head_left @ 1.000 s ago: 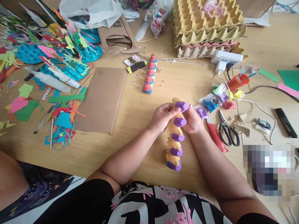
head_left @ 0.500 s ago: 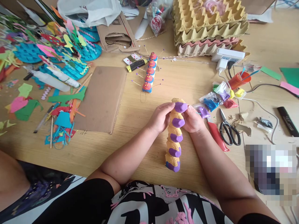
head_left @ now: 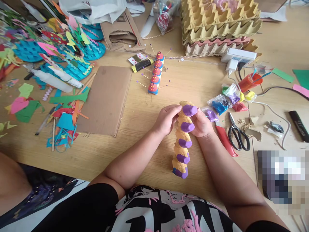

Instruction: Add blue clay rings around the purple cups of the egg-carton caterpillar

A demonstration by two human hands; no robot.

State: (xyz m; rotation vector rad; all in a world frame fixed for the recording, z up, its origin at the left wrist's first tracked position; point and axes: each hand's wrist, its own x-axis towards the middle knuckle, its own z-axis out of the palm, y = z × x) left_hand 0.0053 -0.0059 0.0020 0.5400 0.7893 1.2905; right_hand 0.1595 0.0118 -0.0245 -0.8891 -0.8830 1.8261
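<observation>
The left hand and right hand grasp the far end of a yellow moulded-pulp strip over the wooden surface. All five humps carry smooth purple patches; pulp between them is bare, and no faces show, unlike the red-and-blue clay-like row beyond the strip.

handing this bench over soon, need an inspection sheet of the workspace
surface: wooden table, visible seam at right
job's things: yellow strip with five purple lumps, held up
clutter: paper scraps at left; scissors beside red-handled tool
hands: left and right, fingers on strip's far end
cables: black and white ones from power strip; exact routing unclear
surroundings: stacked egg trays; part of another person
</observation>
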